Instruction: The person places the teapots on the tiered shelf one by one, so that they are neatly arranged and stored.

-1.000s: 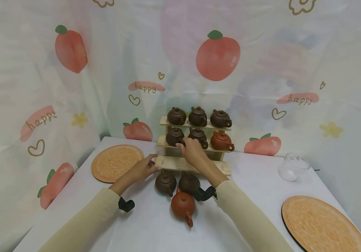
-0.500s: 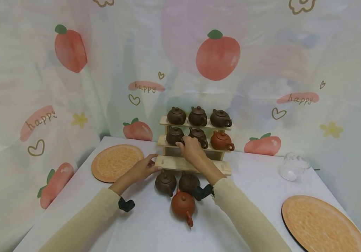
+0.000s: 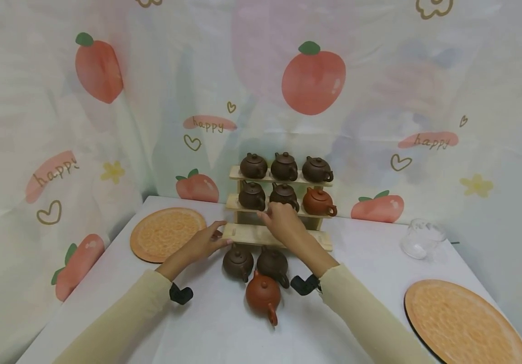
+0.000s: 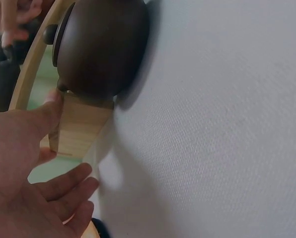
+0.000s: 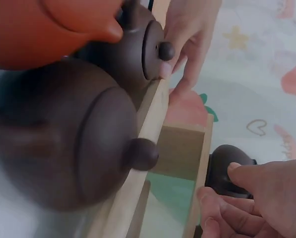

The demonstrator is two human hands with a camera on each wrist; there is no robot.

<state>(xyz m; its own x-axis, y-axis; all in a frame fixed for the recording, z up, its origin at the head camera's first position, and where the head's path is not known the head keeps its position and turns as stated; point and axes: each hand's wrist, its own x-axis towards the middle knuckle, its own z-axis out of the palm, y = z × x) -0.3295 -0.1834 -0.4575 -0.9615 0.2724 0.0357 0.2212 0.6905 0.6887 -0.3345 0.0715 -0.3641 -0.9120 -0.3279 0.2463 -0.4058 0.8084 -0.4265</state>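
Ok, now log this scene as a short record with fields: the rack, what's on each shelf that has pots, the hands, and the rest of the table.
Rack: wooden, three shelves
Top shelf: three dark pots
Middle shelf: two dark pots, orange pot at right
Left hand: pinches the bottom shelf's left end
Right hand: at the middle shelf; contact with a pot unclear
Before rack: two dark pots, orange pot nearest the person
Table sides: left mat; right mat, glass beyond it
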